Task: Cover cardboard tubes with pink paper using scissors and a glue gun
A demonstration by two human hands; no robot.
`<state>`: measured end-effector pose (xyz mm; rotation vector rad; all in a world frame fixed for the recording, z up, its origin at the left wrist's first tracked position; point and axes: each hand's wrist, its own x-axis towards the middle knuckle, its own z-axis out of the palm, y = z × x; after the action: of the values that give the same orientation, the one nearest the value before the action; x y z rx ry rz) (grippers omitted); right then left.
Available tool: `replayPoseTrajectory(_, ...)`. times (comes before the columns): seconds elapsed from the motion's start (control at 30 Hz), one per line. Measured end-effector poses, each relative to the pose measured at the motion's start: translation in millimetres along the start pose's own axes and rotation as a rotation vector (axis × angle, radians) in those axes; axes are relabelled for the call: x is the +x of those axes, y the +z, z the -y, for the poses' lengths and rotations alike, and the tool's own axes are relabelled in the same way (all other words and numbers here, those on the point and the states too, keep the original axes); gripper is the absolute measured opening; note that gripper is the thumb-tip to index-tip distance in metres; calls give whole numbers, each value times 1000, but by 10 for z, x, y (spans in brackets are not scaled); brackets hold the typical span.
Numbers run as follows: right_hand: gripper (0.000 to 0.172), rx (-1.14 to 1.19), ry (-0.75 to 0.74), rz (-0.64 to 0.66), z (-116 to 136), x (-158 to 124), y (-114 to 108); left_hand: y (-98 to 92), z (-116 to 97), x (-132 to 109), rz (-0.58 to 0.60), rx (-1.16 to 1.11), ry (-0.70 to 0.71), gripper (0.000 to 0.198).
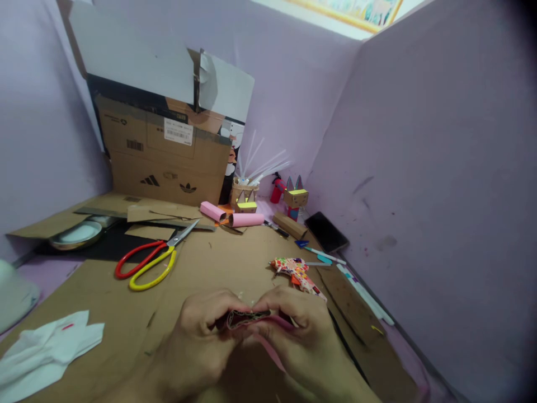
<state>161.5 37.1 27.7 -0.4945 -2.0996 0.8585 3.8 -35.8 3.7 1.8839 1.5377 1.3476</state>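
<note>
My left hand (pixel 205 330) and my right hand (pixel 293 330) pinch a small folded cardboard piece (pixel 241 319) between thumbs and fingers, low in the middle of the head view. Its corrugated edge faces up, and pink paper (pixel 271 351) shows along its outer side below my right thumb. My fingers hide most of the piece. Just beyond my right hand lies a patterned glue gun (pixel 293 270) with a clear stick in its back. Scissors (pixel 157 260) with one red and one yellow handle rest on the cardboard sheet to the left.
Two pink tubes (pixel 245 220) and a brown cardboard tube (pixel 290 225) lie farther back. Small cardboard cat heads (pixel 296 197) stand by a cup of clear sticks (pixel 245 190). A phone (pixel 326 232) leans near the right wall. White tissue (pixel 50 352) lies left; a large box (pixel 165 157) stands behind.
</note>
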Motion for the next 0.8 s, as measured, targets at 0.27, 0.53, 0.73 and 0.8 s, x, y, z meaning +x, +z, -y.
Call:
replayPoseTrajectory(0.27, 12, -25, -58, 41, 42, 5, -4, -15, -30, 2, -23, -28, 130, 10)
replayPoseTrajectory(0.53, 5, -11, 21, 0, -28, 12, -51, -97, -58, 48, 101, -88, 7, 13)
replayPoseTrajectory(0.73, 7, -43, 48, 25, -40, 50, -51, -101, 14, 17, 59, -92, 7, 17)
replayPoseTrajectory(0.8, 19, -80, 58, 31, -69, 72, -68, -127, 32, 33, 26, -123, -118, 17)
